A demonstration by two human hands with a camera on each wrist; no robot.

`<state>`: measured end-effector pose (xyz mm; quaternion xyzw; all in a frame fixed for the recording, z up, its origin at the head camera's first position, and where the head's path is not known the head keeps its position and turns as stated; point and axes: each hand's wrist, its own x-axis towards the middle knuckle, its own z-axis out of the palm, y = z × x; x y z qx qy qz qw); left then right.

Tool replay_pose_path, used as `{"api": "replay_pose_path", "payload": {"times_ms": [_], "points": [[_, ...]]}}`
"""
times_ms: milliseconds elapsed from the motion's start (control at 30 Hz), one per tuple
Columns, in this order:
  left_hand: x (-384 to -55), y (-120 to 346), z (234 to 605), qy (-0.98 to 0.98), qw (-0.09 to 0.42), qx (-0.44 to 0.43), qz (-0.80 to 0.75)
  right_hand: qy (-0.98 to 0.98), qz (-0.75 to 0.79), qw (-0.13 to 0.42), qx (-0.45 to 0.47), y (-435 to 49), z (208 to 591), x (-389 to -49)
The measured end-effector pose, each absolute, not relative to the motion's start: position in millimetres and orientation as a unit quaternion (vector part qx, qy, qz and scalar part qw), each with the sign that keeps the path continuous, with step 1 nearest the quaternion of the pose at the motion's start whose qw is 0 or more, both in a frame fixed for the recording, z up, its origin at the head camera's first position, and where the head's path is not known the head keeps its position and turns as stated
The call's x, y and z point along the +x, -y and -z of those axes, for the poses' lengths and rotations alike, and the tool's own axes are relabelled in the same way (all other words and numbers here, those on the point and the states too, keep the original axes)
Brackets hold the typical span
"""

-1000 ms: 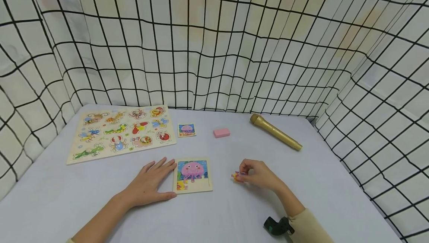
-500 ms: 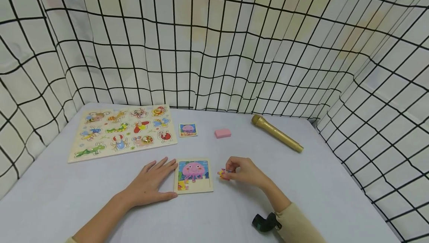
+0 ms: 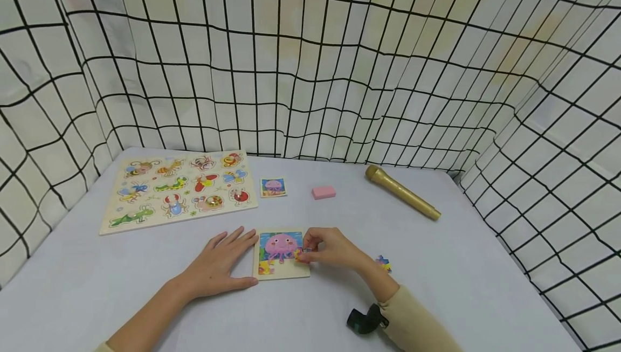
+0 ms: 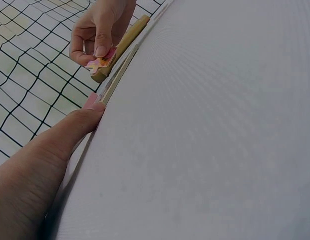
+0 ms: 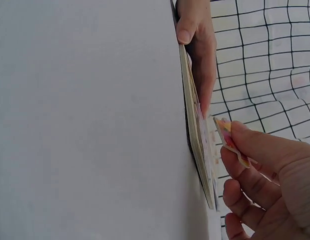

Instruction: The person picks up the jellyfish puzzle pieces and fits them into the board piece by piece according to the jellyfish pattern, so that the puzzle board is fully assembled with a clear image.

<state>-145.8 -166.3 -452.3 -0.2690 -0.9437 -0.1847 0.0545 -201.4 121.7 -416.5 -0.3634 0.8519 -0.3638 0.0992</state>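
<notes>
A small square jigsaw puzzle board (image 3: 288, 273) with a pink jellyfish picture lies on the white table; bare wood shows along its lower right. My left hand (image 3: 213, 268) lies spread on the table, its fingertips and thumb at the board's left edge. Over the board's right side, my right hand (image 3: 332, 249) pinches a yellow and pink puzzle piece (image 5: 228, 140) between thumb and fingers. In the left wrist view the piece (image 4: 99, 65) shows tilted, held up off the board. Another colourful puzzle piece (image 3: 384, 263) lies on the table beside the right forearm.
Back left lies a large wooden insect puzzle (image 3: 181, 187). A small jellyfish card (image 3: 274, 187), a pink block (image 3: 323, 192) and a gold microphone (image 3: 402, 193) are spread along the back. Black-grid netting (image 3: 310, 77) encloses the table's far sides.
My right hand has carried the puzzle piece leftward from the table to above the board's right part. The other piece has come into view behind it. My left hand stays in place.
</notes>
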Motion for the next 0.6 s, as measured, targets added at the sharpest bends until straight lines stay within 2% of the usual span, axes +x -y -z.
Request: {"api": "replay_pose_path", "payload": {"times_ms": [600], "points": [[-144,167,452,0.943,0.053,-0.268,0.19,-0.836,0.36,0.12,-0.396,-87,427,-199]]}}
